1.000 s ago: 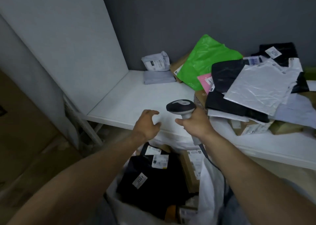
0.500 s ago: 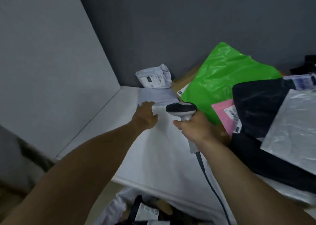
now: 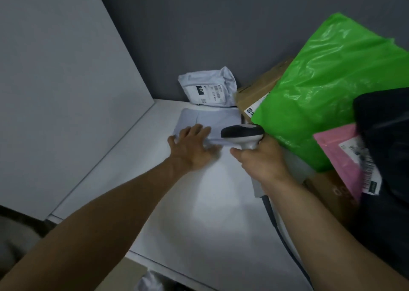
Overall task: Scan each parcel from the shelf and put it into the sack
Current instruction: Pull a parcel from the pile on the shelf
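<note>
Head view: left hand (image 3: 192, 149), fingers flat on grey parcel (image 3: 212, 118) (shelf (image 3: 199, 219) corner). Right hand (image 3: 261, 161) clenched round scanner (image 3: 242, 132).

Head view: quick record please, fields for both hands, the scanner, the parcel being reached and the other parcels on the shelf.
left hand: fingers laid flat on the grey flat parcel
right hand: grips the scanner
grey flat parcel: lying on the white shelf
behind it: white labelled parcel against the back wall
right of it: green bag and pink parcel in a pile
</note>
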